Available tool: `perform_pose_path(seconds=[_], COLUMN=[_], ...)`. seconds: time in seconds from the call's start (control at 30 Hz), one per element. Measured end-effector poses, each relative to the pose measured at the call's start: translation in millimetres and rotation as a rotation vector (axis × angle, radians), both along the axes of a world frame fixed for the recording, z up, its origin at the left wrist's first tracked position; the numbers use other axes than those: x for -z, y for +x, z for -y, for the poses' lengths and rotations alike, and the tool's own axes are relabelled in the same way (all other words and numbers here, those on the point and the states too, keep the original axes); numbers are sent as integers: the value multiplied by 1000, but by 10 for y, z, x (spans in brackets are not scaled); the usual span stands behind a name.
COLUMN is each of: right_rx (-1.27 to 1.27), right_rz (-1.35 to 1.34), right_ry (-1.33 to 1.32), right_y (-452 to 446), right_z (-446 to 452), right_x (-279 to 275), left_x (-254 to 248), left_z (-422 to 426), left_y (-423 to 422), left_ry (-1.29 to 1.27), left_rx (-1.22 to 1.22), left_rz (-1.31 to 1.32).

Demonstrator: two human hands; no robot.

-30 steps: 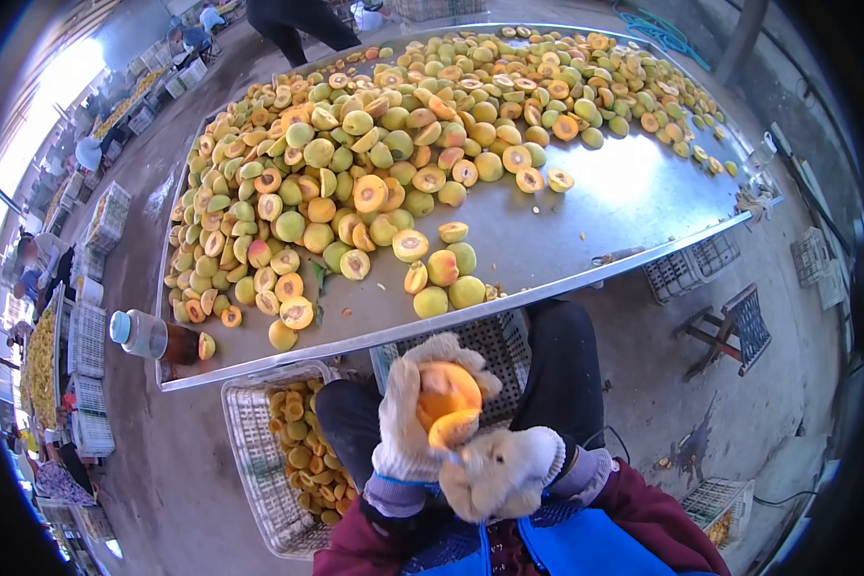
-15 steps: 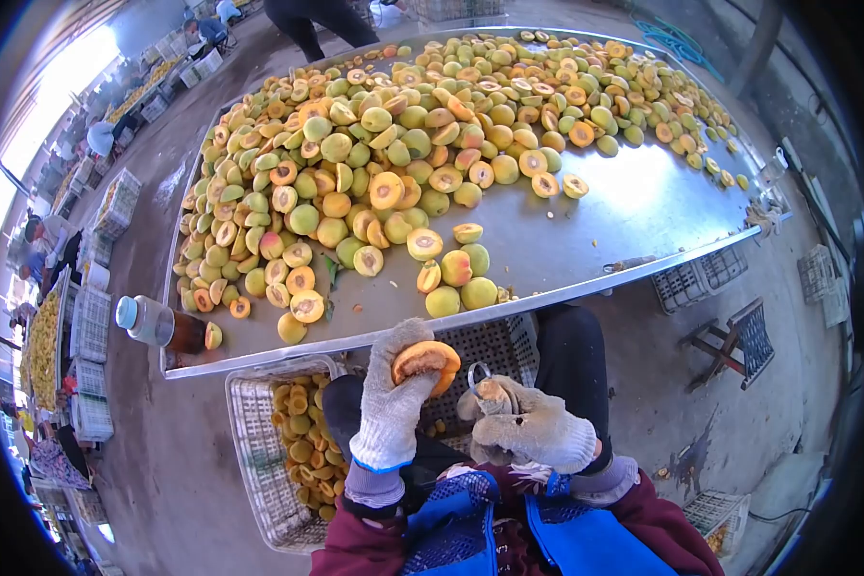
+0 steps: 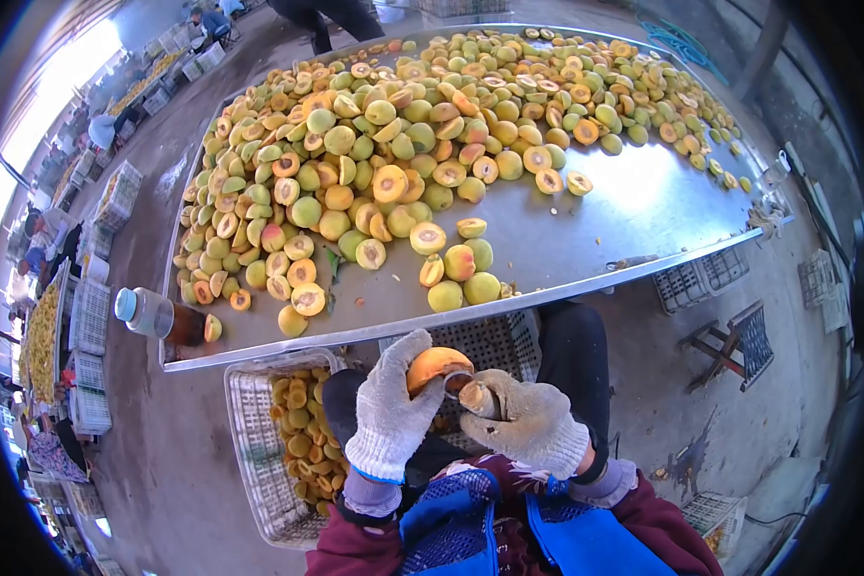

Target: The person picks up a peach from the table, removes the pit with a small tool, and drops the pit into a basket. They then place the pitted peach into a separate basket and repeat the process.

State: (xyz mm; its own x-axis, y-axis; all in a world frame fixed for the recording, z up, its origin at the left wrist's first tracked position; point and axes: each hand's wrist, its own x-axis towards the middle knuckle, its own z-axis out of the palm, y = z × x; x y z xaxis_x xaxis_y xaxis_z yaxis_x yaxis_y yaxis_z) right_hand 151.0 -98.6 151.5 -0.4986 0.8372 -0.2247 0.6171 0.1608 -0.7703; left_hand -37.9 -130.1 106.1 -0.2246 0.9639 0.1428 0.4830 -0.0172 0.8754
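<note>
Here, knit-gloved hands (image 3: 391, 408) hold curved fruit (image 3: 434, 367) and a looped tool (image 3: 479, 398).

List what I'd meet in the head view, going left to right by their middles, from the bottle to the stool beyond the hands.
Bottle → fruit-filled crate → left hand → held fruit half → ring-ended tool → right hand → stool.

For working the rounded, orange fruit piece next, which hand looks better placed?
Probably the right hand, in a greyish knit glove: it holds the brown-handled metal ring tool, ring end beside the fruit piece. The left hand, similarly gloved, is occupied holding that piece.
</note>
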Motion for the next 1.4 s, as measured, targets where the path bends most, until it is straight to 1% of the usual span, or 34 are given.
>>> perform_pose_path(seconds=[0.07, 0.1, 0.17, 0.2, 0.27, 0.4, 0.47, 0.6, 0.67, 0.7, 0.77, 0.8, 0.87, 0.9, 0.93, 1.0, 1.03, 1.07, 1.1, 1.13, 1.17, 1.27, 1.33, 1.4], right_rx=[-41, -37, -43, -41, -23, 4, 4, -19, -11, -11, 104, 86, 102, 91, 82, 81, 84, 86, 86, -12, -108, -96, -86, -75], right_rz=[66, 66, 102, 102, 112, 162, 166, 118, 218, 217, 385, 428, 372, 368, 343, 313, 203, 94, 97, 104, 108, 129, 129, 132], right_ry=[40, 39, 157, 156, 306, 278, 298, 304, 236, 237, 305, 259, 220, 220, 226, 234, 305, 373, 371, 370, 370, 409, 433, 456], right_y=[-26, -39, -55, -54, -46, -25, -12, 12, -11, -8, 19, 73, 74, 51, 17, -19, -19, -15, -32, -69, -99, -140, -125, -117], right_z=[5, 0, -3, 4, 22, -15, 6, 8, -3, -17, -79, -136, -133, -119, -107, -91, -88, -78, -64, -60, -59, -55, -59, -46], right_x=[12, 17, 30, 43, 73, 122, 157, 213, 194, 256, 539, 633, 614, 558, 478, 367, 333, 294, 219, 127, 81, 200, 247, 279], left_x=[-106, -136, -170, -156, -127, -225, -169, -205, -225, -266, -350, -351, -349, -315, -229, -97, -78, -81, -87, -83, -71, -75, -161, -153], left_z=[-1, 3, 13, 12, 11, 55, 67, 93, 116, 148, 220, 208, 152, 125, 110, 73, 80, 75, 72, 68, 65, 64, 68, 96], left_y=[23, 40, 76, 79, 84, 124, 110, 75, 76, 84, 97, 70, -25, -70, -92, -116, -118, -114, -108, -100, -92, -66, -56, -78], left_ry=[41, 41, 60, 59, 92, 80, 136, 177, 207, 209, 282, 281, 341, 214, 214, 93, 64, 63, 34, 4, 4, -24, -16, -36], left_rx=[11, 15, 18, 20, -21, -16, 3, 29, 33, 32, -10, -10, -30, -40, -46, -180, -201, -202, -200, -196, -193, -160, -123, -97], left_rz=[-226, -226, -329, -328, -368, -415, -538, -614, -723, -724, -638, -638, -501, -417, -423, -91, -13, -11, 47, 105, 106, 94, -121, -72])
